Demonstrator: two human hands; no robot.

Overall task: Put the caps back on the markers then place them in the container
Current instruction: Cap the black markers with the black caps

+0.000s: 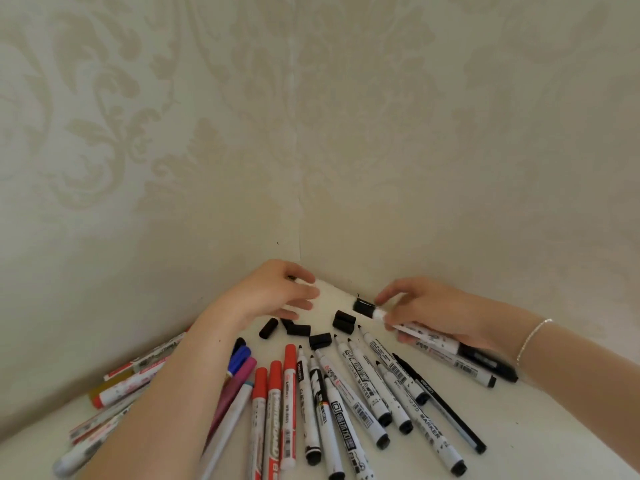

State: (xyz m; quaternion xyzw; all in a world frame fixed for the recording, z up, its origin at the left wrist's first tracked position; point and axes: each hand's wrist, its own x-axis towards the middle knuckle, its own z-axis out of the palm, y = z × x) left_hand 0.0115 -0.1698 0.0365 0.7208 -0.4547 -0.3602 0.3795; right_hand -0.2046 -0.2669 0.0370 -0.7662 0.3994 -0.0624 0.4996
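Right now a white marker [429,336] with a black cap [363,306] on its tip lies in the grip of the right hand [436,313], fingers curled round its barrel above the far corner of the white worktop [536,438]. Loose black caps [344,322] lie just beside it. The left hand [273,292] hovers over them, fingers relaxed and apart, holding nothing I can make out. Nearer, uncapped black markers [363,393] and red-capped markers [277,403] fan out. Patterned wallpaper [311,133] rises behind.
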